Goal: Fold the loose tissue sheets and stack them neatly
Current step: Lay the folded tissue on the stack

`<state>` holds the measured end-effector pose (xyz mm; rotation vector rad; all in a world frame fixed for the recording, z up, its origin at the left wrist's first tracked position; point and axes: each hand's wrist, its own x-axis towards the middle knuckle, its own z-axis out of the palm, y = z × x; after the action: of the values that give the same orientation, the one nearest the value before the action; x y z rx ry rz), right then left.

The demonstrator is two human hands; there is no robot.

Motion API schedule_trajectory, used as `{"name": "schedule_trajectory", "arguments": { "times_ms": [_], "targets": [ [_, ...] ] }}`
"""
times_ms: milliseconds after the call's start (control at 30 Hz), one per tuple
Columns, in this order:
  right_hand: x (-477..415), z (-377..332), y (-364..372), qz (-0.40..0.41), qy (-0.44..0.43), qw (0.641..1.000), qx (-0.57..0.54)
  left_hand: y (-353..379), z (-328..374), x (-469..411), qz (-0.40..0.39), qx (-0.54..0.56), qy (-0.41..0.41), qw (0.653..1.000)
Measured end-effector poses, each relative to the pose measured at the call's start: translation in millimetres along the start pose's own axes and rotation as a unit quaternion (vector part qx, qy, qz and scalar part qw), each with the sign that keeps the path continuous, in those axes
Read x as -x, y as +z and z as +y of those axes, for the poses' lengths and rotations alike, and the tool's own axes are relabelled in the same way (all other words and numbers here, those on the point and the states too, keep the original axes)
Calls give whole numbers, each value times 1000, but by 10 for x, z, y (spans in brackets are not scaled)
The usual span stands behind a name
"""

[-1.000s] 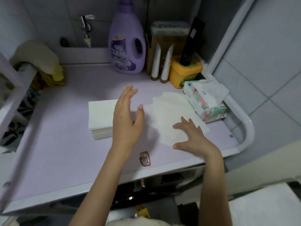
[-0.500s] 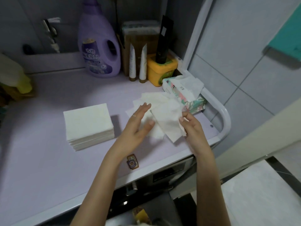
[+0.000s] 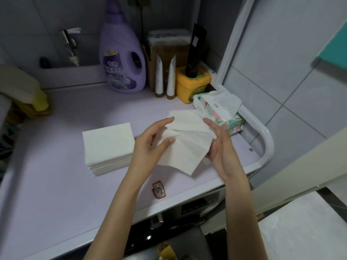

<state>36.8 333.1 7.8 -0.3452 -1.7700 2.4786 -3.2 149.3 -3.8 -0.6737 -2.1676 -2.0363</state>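
Observation:
A white tissue sheet (image 3: 185, 154) is lifted off the lilac counter (image 3: 56, 184), held between both hands. My left hand (image 3: 150, 145) pinches its left edge between thumb and fingers. My right hand (image 3: 219, 145) grips its right edge, fingers behind the sheet. More loose sheets (image 3: 185, 119) lie flat beneath and behind it. A neat stack of folded tissues (image 3: 108, 147) sits on the counter to the left of my left hand.
A patterned tissue pack (image 3: 217, 113) lies at the right by the white rail (image 3: 266, 139). At the back stand a purple detergent bottle (image 3: 122, 59), two tubes (image 3: 165, 77) and a yellow tub (image 3: 191, 85). A small badge (image 3: 158, 189) lies near the front edge.
My hands left the flat sheets, took hold of one sheet and raised it off the counter. The camera view shifted right, so the folded stack now appears further left.

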Motion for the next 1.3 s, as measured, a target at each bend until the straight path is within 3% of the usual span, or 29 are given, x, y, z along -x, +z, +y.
{"name": "schedule_trajectory", "arguments": {
  "times_ms": [167, 400, 767, 900, 967, 1067, 1233, 1300],
  "targets": [
    [44, 32, 28, -82, -146, 976, 136, -39, 24, -17, 56, -63, 44, 995],
    [38, 44, 181, -6, -241, 937, 254, -93, 87, 47, 121, -87, 29, 988],
    [-56, 97, 575, -44, -291, 921, 255, -467, 200, 178, 215, -101, 10, 971],
    [-140, 144, 749, -53, -349, 895, 273, -662, 233, 212, 252, -144, 23, 957],
    [-182, 151, 834, -59, -347, 895, 274, -771, 242, 220, 273, -145, 18, 951],
    [-200, 159, 986, -105, -277, 932, 210, -894, 296, 236, 251, -59, 3, 966],
    [-263, 232, 1284, -48, -203, 967, 147, -1022, 328, 269, 193, -50, -91, 976],
    [-321, 261, 1362, -39, -166, 976, 136, -1055, 287, 267, 217, -44, -112, 969]
  ]
}}
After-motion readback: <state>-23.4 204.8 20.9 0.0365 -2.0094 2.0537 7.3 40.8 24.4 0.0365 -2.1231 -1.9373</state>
